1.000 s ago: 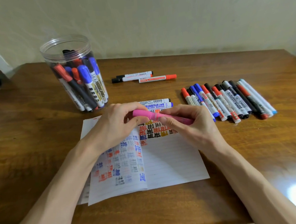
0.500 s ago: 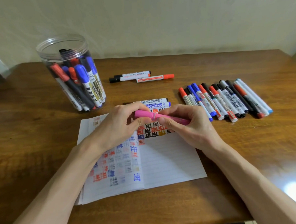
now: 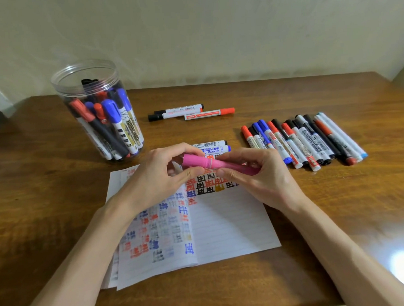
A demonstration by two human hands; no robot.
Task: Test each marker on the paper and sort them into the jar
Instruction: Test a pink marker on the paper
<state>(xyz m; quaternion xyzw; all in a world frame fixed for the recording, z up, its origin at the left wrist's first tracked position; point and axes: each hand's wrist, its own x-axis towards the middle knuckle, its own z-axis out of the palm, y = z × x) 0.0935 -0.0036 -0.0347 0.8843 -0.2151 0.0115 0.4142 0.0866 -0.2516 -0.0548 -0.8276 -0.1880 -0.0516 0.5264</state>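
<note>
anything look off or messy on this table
Nothing looks spilled or broken. The one oddity is the pink marker, gripped by the left hand and right hand above the paper: markers in the jar and the row beside it are red, blue or black.

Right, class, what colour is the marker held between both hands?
The marker is pink, cap and barrel alike; the head view shows it best.

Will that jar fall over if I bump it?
Probably not easily: the jar looks wide and markers weigh it down. A push near its rim might tip it, since it stands tall. It may slide on the glossy table.
</note>
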